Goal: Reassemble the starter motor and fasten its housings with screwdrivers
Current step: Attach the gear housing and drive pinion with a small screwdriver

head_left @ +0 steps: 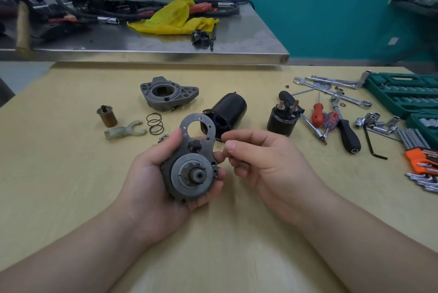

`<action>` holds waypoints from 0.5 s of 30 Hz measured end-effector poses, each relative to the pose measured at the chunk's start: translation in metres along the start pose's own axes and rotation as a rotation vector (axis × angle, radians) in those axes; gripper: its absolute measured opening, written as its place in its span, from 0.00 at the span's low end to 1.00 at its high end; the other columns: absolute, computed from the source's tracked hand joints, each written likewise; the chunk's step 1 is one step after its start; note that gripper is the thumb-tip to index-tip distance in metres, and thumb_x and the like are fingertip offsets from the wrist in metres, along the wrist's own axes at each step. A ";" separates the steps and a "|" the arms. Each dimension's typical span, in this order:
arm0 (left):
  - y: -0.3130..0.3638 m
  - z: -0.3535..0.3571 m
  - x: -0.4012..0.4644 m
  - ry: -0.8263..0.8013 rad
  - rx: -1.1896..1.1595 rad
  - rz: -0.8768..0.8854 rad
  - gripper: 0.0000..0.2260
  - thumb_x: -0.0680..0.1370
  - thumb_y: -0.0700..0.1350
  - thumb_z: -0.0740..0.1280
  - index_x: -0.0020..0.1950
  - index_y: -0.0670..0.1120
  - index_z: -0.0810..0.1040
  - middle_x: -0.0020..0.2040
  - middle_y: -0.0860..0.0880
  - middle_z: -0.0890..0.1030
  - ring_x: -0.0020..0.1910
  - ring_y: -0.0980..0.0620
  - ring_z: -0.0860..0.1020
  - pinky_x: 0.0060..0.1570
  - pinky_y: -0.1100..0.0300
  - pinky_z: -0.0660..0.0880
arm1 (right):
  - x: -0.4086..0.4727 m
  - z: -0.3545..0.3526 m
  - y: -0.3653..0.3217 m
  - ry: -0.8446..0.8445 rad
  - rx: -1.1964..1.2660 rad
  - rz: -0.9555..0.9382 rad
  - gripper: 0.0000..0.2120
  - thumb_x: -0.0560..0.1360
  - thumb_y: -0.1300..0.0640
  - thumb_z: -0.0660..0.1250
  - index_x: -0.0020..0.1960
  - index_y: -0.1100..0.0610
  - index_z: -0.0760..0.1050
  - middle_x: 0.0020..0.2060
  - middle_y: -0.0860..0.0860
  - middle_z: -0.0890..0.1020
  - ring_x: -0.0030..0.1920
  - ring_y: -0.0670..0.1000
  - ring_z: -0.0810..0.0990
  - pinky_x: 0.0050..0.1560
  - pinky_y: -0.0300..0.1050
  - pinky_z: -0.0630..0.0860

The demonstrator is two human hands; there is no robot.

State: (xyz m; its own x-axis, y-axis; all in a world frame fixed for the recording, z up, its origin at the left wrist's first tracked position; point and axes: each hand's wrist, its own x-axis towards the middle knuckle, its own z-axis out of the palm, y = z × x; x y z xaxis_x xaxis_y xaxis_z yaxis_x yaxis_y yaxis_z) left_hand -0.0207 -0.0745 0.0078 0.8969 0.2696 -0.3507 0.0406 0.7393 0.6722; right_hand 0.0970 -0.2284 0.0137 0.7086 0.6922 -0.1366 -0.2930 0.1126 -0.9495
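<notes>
Starter-motor gear plate [193, 160], with its pinion facing up, sits cradled in the left hand [151, 181], whose fingers [214, 187] curl round its edge, above the tan surface [71, 186]. Just right of the plate, the right hand [263, 162] has thumb and forefinger drawn together; whether they pinch a small part cannot be told. Beyond the plate lie the black motor body [231, 109], the grey nose housing [168, 95] and the solenoid [283, 116]. A good next move probably keeps the plate level and lines its holes up squarely before anything is pressed home.
</notes>
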 end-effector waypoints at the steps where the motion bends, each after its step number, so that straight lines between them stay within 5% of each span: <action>1: 0.000 0.000 0.000 0.003 0.002 0.002 0.22 0.75 0.60 0.70 0.54 0.43 0.90 0.54 0.38 0.87 0.43 0.38 0.86 0.39 0.49 0.84 | 0.000 0.000 0.000 0.028 -0.032 -0.028 0.08 0.71 0.60 0.77 0.50 0.54 0.89 0.40 0.57 0.86 0.38 0.49 0.78 0.36 0.39 0.75; 8: -0.001 -0.001 0.001 0.017 0.031 0.005 0.23 0.77 0.60 0.69 0.55 0.42 0.90 0.56 0.38 0.87 0.45 0.38 0.87 0.40 0.49 0.85 | -0.004 0.001 -0.001 0.081 -0.169 -0.167 0.05 0.70 0.55 0.77 0.46 0.49 0.88 0.37 0.52 0.87 0.34 0.45 0.78 0.36 0.39 0.76; 15: -0.005 -0.001 0.002 0.026 0.120 0.034 0.22 0.75 0.60 0.70 0.56 0.44 0.90 0.57 0.40 0.88 0.47 0.38 0.88 0.46 0.46 0.86 | -0.007 0.003 0.003 0.047 -0.216 -0.211 0.06 0.76 0.66 0.76 0.46 0.56 0.88 0.37 0.51 0.88 0.35 0.41 0.83 0.35 0.30 0.75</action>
State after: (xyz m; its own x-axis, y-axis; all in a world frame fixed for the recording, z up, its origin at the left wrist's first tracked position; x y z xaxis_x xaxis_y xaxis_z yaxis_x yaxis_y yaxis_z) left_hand -0.0196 -0.0775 0.0031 0.8868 0.3106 -0.3423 0.0643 0.6505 0.7568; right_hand 0.0895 -0.2305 0.0128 0.7697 0.6354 0.0618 0.0032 0.0930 -0.9957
